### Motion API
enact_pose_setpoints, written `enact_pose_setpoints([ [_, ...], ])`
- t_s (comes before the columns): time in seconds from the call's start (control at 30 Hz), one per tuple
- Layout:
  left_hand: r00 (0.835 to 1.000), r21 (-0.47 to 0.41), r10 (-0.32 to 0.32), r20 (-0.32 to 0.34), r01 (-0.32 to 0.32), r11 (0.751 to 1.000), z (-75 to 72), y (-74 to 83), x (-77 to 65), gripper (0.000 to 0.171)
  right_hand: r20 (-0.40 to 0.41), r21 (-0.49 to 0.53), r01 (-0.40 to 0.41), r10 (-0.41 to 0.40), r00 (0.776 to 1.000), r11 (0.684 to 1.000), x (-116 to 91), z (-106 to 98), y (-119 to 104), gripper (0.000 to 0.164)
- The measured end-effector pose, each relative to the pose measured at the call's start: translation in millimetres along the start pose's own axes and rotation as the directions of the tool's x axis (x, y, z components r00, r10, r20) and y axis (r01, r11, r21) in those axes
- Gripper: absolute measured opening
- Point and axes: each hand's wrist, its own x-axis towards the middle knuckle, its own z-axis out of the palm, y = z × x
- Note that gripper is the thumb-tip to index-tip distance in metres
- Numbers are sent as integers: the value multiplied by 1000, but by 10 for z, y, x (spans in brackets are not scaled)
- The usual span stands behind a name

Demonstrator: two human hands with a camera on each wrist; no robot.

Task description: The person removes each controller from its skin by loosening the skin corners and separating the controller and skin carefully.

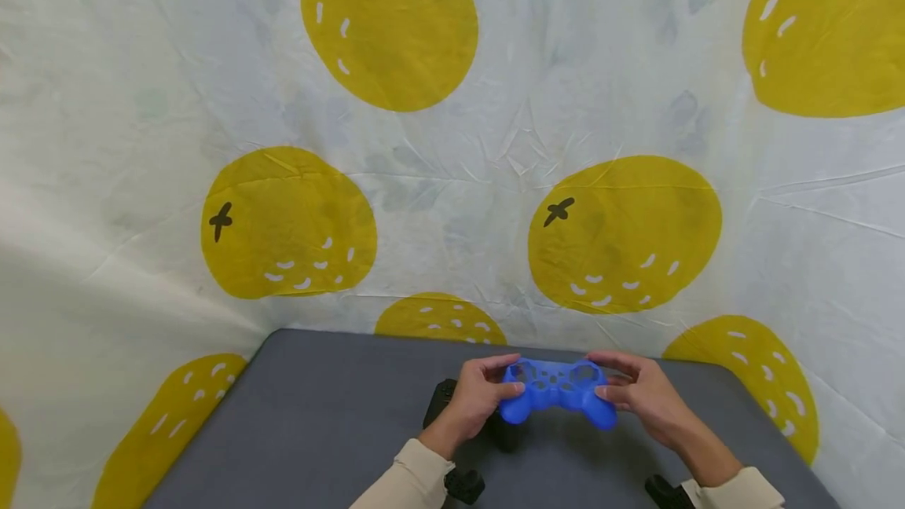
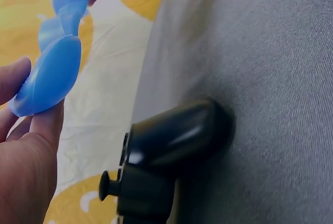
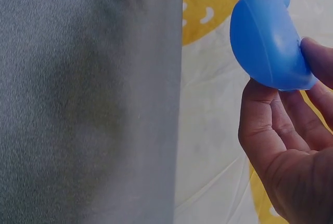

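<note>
Both hands hold a blue silicone game controller cover (image 1: pixel 546 397) up over the table, its button holes showing in the head view. The left hand (image 1: pixel 475 395) pinches its left end between thumb and fingers. At the other end, the right hand (image 1: pixel 650 397) grips the corner in the same way, thumb on the near face. Through the holes no controller shows inside the cover. A black game controller (image 2: pixel 177 135) lies on the table below the left hand; in the head view that hand and forearm partly hide it.
The dark grey table (image 1: pixel 318 415) carries the black controller. A white cloth (image 1: pixel 452 124) printed with yellow fruit hangs behind and along the sides. Black wrist devices sit under the left sleeve (image 1: pixel 417 474) and beside the right sleeve (image 1: pixel 738 489).
</note>
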Motion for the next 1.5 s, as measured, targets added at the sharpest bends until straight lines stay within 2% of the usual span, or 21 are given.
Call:
enact_pose_setpoints([
  [0.4, 1000, 48, 7, -25, -6, 999, 111, -98, 11, 47, -49, -36, -35, 33, 998, 999, -49, -48, 71, 54],
  [0.7, 999, 74, 18, -28, -15, 997, 175, -179, 43, 48, -40, -41, -25, 24, 999, 999, -45, -101, 134, 57],
  [1.23, 999, 93, 2, -33, 1, 996, 265, -287, 9, 46, -83, -66, -101, 95, 992, 993, -44, -145, 280, 58],
  [1.5, 998, 148, 32, -45, -25, 989, 310, -337, 15, 45, -117, -92, -137, 125, 985, 986, -33, -135, 347, 57],
])
